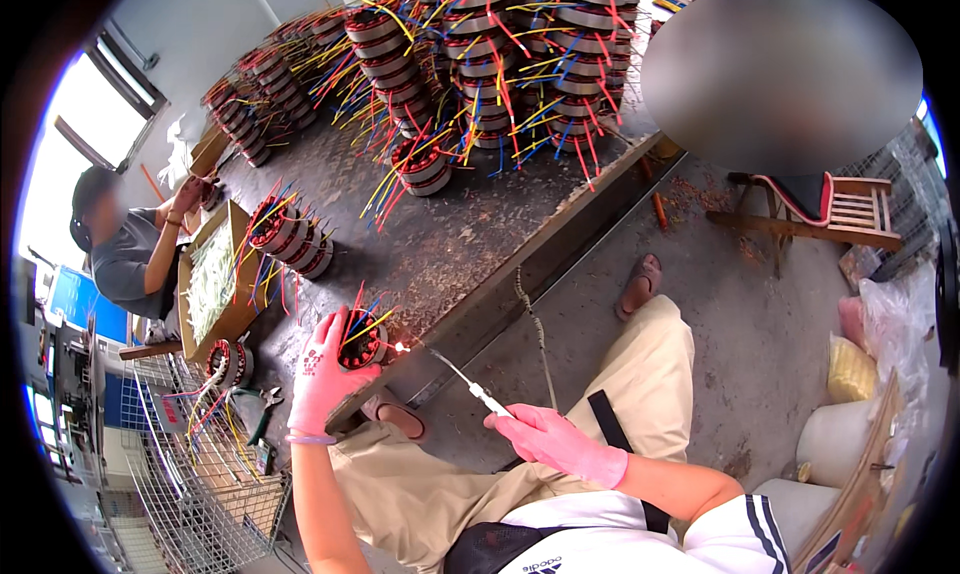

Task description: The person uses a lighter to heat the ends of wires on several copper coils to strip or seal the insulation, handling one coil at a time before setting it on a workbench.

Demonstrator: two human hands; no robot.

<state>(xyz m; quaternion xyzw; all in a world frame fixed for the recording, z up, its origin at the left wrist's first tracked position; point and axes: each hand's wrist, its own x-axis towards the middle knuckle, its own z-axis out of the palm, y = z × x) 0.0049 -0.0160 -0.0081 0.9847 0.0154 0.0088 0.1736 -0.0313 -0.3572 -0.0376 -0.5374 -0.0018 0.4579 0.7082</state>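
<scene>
My left hand (325, 376), in a pink glove, is wrapped around the side of a motor stator (362, 352) standing at the table's near edge. Red, blue and yellow wires (374, 324) stick up from this stator. In my pink-gloved right hand (560, 442) is a slim tool with a white handle (490, 400) and a thin metal rod. The rod points left towards the stator, and a bright orange-white glow (402, 347) shows at its tip, close beside the stator's rim. Whether the tip touches a wire I cannot tell.
Tall stacks of wired stators (490, 64) fill the table's far side; a shorter stack (290, 236) lies tilted nearer. Another person (135, 244) sits at the left by a box of pale strips (212, 279). Pliers (266, 414) lie near a wire basket (215, 484). A wooden chair (850, 211) is at right.
</scene>
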